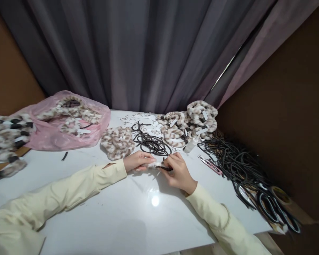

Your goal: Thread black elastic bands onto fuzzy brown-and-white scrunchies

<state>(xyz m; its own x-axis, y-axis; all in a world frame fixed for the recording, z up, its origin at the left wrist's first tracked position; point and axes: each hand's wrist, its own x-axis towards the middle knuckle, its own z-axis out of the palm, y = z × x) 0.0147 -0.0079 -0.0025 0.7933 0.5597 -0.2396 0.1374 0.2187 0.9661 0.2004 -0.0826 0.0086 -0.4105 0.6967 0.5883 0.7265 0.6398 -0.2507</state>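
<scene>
Near the middle of the white table, my left hand pinches one end of a small fluffy white piece. My right hand is closed round a slim dark tool, its tip at the other end of the fluffy piece; the tool's exact kind is too small to tell. Just behind my left hand lies a heap of brown-and-white furry strips. A loose bundle of black cords lies beyond both hands.
A pink plastic bag of furry pieces stands at left, beside furry-and-black pieces. Furry rings with white tags stack at back right, near a small bottle. Pink-handled scissors and piled black cords lie at right.
</scene>
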